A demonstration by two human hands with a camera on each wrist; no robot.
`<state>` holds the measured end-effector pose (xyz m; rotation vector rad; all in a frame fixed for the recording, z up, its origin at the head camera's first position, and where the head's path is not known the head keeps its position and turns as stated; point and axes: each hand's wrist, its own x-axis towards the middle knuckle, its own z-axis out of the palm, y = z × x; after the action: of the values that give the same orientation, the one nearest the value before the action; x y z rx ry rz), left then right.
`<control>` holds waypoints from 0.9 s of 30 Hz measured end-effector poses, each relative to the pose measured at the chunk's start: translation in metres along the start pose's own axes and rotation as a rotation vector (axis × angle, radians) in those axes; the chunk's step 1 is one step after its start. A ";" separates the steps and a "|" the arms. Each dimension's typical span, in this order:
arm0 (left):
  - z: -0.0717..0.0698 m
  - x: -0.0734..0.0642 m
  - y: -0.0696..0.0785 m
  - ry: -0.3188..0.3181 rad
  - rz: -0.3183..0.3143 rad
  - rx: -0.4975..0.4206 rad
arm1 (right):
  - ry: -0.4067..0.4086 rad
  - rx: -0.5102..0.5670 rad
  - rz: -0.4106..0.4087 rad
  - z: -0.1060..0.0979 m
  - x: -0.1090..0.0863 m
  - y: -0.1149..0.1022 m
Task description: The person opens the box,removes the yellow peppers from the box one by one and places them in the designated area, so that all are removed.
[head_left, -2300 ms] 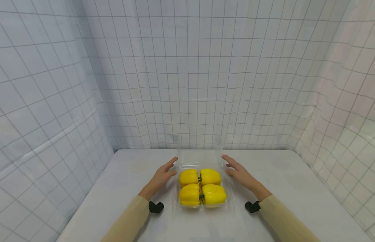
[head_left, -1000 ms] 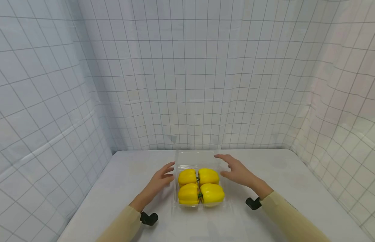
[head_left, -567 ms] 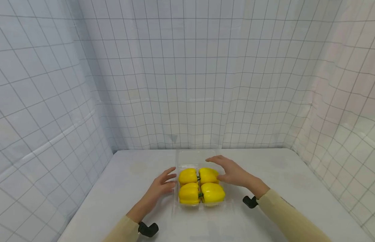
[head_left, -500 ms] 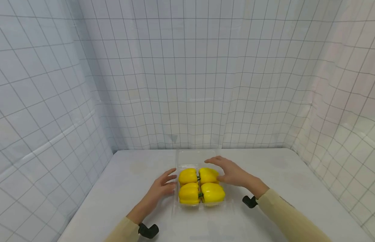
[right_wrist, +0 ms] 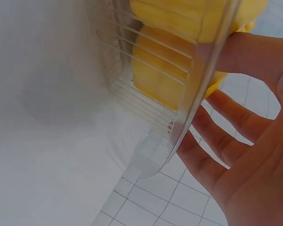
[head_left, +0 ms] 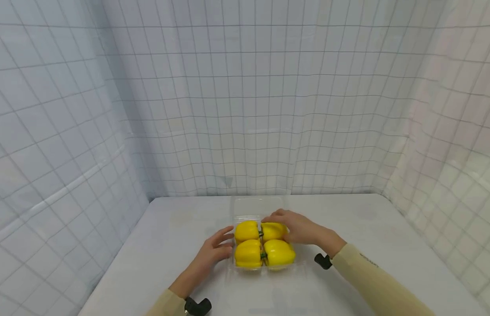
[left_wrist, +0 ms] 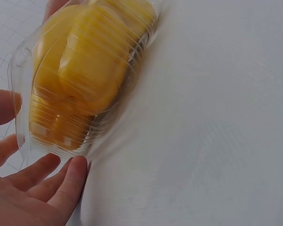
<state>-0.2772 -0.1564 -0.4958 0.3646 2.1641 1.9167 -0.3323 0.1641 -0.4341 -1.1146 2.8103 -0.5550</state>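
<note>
Yellow bell peppers sit in two rows inside a clear plastic clamshell container [head_left: 246, 217], whose lid [head_left: 254, 204] lies back. My right hand [head_left: 302, 228] comes in over the right rim and holds the back-right bell pepper [head_left: 273, 230], thumb on the near side and fingers on the far side. In the right wrist view, its thumb [right_wrist: 250, 56] and fingertips lie against that pepper. My left hand [head_left: 213, 250] stays at the left wall with fingers spread. Its fingertips touch the container end in the left wrist view, near the front-left pepper [head_left: 248, 254].
The container stands on a white table [head_left: 169, 237]. White grid-patterned curtains [head_left: 245, 109] hang behind the table and along both sides. A black camera mount [head_left: 323, 261] sits on my right wrist, another mount [head_left: 198, 306] on my left.
My right hand has moved left and down from beside the container onto the back-right bell pepper and taken hold of it. My left hand has come slightly closer to the left wall. The peppers keep their places.
</note>
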 end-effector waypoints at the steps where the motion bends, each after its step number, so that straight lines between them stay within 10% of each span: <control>1: 0.000 0.000 -0.001 0.000 -0.001 -0.004 | -0.008 -0.011 -0.002 0.000 0.001 -0.001; 27: -0.003 0.002 -0.014 -0.018 0.009 -0.020 | -0.053 -0.180 -0.076 -0.002 0.011 0.004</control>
<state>-0.2805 -0.1598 -0.5091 0.3875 2.1334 1.9310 -0.3431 0.1604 -0.4331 -1.2511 2.8276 -0.2768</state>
